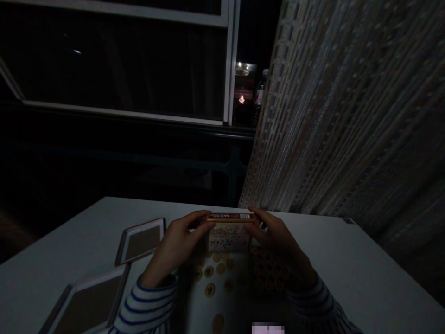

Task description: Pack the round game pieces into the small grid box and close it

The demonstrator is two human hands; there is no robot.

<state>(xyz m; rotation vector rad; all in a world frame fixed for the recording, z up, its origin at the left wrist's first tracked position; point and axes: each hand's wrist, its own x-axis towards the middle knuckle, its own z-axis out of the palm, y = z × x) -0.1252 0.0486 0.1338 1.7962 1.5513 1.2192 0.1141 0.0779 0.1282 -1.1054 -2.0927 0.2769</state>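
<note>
My left hand [179, 241] and my right hand [276, 236] grip a small box [229, 236] from its two sides. The thumbs rest near its upper edge. Its pale face bears dark handwritten-looking characters, and its narrow upper side shows a barcode. Below the box lie several round wooden chess pieces [210, 290], some with a dark character on top. A darker cluster of round pieces [269, 269] sits close together under my right hand. Poor light hides their details.
Two framed panels [143, 239] lie at the left of the white table [333, 260]. A string curtain [313, 116] hangs beyond the table's far edge at the right. Behind are a dark window [121, 65] and a bottle [259, 95] partly covered by the curtain.
</note>
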